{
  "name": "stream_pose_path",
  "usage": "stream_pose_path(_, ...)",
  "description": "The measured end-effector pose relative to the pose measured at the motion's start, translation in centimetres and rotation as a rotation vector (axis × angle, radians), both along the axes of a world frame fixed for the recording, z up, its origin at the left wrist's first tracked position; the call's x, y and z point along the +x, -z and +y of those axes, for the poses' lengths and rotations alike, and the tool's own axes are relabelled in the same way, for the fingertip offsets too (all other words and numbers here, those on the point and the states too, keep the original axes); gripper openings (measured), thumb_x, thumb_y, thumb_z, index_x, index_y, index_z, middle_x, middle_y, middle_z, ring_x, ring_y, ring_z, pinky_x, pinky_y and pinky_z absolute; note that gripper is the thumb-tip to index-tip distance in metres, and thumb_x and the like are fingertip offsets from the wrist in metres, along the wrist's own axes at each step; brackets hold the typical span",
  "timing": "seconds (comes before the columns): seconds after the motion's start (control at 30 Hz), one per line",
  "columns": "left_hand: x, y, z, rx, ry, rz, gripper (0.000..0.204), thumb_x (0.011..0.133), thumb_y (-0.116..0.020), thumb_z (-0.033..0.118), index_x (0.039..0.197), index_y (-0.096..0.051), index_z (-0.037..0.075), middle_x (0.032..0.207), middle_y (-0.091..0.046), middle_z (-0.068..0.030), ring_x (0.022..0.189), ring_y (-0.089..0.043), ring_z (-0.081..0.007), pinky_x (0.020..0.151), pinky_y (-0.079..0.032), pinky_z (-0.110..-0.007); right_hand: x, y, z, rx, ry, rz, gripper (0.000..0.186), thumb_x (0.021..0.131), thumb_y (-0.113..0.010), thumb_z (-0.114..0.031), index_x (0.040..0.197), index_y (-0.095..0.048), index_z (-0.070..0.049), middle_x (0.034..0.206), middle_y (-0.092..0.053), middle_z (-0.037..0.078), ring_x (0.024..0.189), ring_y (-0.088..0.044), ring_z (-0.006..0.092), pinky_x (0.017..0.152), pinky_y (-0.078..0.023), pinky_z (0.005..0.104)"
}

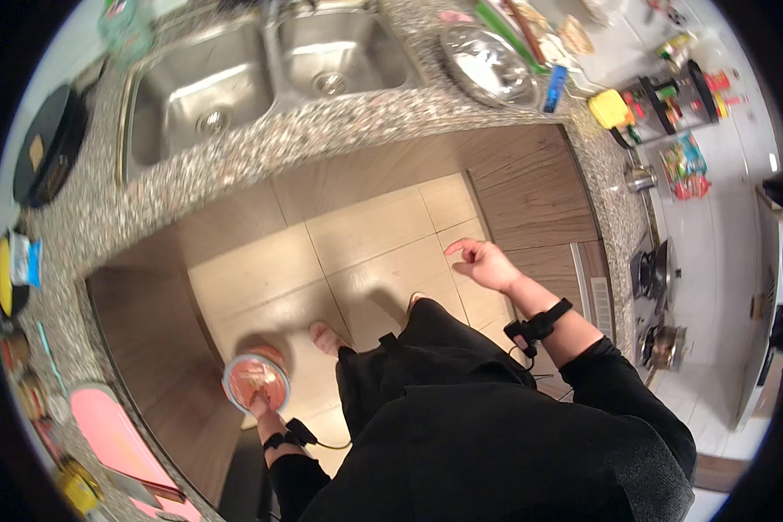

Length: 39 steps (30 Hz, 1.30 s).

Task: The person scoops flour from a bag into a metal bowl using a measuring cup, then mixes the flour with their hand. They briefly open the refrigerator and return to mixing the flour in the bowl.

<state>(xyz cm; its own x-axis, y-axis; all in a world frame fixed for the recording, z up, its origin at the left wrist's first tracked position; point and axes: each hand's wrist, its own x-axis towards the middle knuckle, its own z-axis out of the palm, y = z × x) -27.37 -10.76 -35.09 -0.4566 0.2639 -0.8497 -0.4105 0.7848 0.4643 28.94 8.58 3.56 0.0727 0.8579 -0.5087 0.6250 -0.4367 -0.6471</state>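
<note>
At the lower left, my left hand holds a round container with a pale blue rim and reddish interior or lid, low beside the wooden cabinets; what is inside is too blurred to tell. My right hand hangs in the air over the tiled floor, right of centre, holding nothing, its fingers loosely bent and apart. Both forearms carry black strapped devices with cables. My sandalled foot shows below on the floor tiles.
A granite counter wraps around three sides, with a double steel sink, an oval steel tray, a spice rack, pots on a stove, a black appliance and a pink cutting board with a cleaver. Cabinets stand below.
</note>
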Motion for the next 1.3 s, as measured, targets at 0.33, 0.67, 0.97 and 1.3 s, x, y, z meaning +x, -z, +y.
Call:
stream_pose_path(0.33, 2.2, -14.2, 12.6, 0.293, 0.336, 0.134, 0.045, 0.085, -0.066, 0.011, 0.124, -0.051, -0.004, 0.097, -0.066, -0.0113, 0.082, -0.063, -0.0189, 0.073, -0.051, -0.029, 18.6, -13.6, 9.7, 0.510, 0.059, -0.383, 0.033, 0.078, -0.061, -0.005, 0.110, -0.066, -0.013, 0.060, -0.054, 0.008, 0.053, -0.050, 0.0163, 0.054, -0.045, 0.0310)
stream_pose_path(0.67, 24.2, -33.7, 25.1, 0.482, 0.215, 0.101, 0.044, 0.092, -0.060, 0.033, 0.132, -0.050, 0.019, 0.107, -0.065, 0.0051, 0.100, -0.058, -0.0078, 0.087, -0.036, -0.031, 29.0, -11.5, 33.3, 0.215, -0.560, -0.771, 0.045, 0.082, -0.052, -0.007, 0.125, -0.059, -0.018, 0.116, -0.064, 0.011, 0.106, -0.061, 0.0293, 0.089, -0.049, 0.0399)
stream_pose_path(0.97, 32.8, -40.5, 29.1, 0.542, 0.139, 0.195, 0.039, 0.093, -0.060, 0.020, 0.130, -0.051, 0.012, 0.101, -0.066, 0.0012, 0.095, -0.060, -0.0076, 0.084, -0.040, -0.026, 29.0, -5.6, 38.6, 0.075, -0.701, -0.813, 0.036, 0.086, -0.049, -0.011, 0.119, -0.062, -0.014, 0.114, -0.065, 0.012, 0.105, -0.062, 0.0293, 0.087, -0.051, 0.0403)
stream_pose_path(1.3, 33.1, -40.1, 30.0, 0.571, 0.090, 0.135, 0.040, 0.092, -0.061, 0.019, 0.130, -0.051, 0.011, 0.101, -0.066, 0.0001, 0.093, -0.060, -0.0077, 0.083, -0.042, -0.025, 28.7, -5.3, 39.3, 0.079, -0.800, -0.772, 0.039, 0.084, -0.051, -0.013, 0.122, -0.061, -0.017, 0.117, -0.064, 0.012, 0.106, -0.062, 0.0302, 0.088, -0.050, 0.0415)
